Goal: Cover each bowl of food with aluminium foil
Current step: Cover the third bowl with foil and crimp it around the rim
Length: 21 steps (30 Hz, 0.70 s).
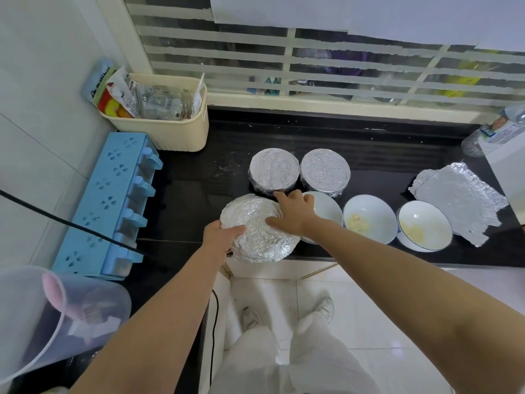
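Note:
A foil-covered bowl [257, 237] stands at the front edge of the black counter [199, 189]. My left hand [220, 234] grips its left rim, thumb on top of the foil. My right hand [292, 213] rests on its right side, fingers spread over the foil. Behind it stand two more foil-covered bowls [274, 170] [325, 172]. To the right, three white bowls stand uncovered in a row: one [326, 211] partly hidden by my right hand, the other two [369, 220] [424, 226] holding yellowish food. A loose crumpled foil sheet [460, 200] lies at the far right.
A cream basket [170, 132] of packets stands at the back left, a blue seasoning rack [108, 203] along the left wall. A clear jug [42, 314] is at the near left, a plastic bottle [497, 132] at the back right. A black cable [71, 226] crosses the rack.

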{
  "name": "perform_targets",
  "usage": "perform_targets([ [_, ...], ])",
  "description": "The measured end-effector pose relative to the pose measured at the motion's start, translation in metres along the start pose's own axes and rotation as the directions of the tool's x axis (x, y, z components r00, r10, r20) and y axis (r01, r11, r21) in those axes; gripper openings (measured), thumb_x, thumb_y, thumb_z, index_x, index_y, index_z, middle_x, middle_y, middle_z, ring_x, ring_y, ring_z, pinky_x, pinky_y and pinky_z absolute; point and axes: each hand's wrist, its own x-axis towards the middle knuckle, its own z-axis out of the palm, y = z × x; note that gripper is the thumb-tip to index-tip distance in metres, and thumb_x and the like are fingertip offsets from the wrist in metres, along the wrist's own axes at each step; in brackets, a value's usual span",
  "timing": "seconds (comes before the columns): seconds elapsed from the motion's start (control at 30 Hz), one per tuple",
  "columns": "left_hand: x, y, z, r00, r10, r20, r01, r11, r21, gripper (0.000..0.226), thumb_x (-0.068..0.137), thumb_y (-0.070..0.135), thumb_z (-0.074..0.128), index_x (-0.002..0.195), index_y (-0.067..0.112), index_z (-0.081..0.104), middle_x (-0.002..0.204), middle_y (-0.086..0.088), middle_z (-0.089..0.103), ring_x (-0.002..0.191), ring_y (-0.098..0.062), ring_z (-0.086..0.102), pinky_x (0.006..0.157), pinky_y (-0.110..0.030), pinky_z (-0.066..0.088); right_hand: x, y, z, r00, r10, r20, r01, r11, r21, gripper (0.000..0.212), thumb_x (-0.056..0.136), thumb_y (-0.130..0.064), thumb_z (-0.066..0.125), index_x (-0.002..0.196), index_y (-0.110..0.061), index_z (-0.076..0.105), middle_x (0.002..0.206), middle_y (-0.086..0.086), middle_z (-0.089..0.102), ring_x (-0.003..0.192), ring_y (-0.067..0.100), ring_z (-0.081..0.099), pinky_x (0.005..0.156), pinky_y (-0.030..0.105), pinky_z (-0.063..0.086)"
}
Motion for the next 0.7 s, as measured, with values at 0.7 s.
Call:
perform_targets([
  [0.7,-0.010,-0.007,-0.018,0.846,0.516,-0.133,-0.339,0.713,0.613,0.098,0.083,0.043,0.075,0.153,0.004,0.018,0.156,-0.017,0.020,0.142,-0.032,0.028,0.113,-0.044,0.035,-0.022,-0.012,0.019,0.950,-0.309,-0.050,0.312,0.947,0.072,0.089,0.087,-0.038,0.064,0.153,-0.008,0.012,0.161,0.011,0.008,0.146,0.025,0.016,0.115,0.035,0.015],
])
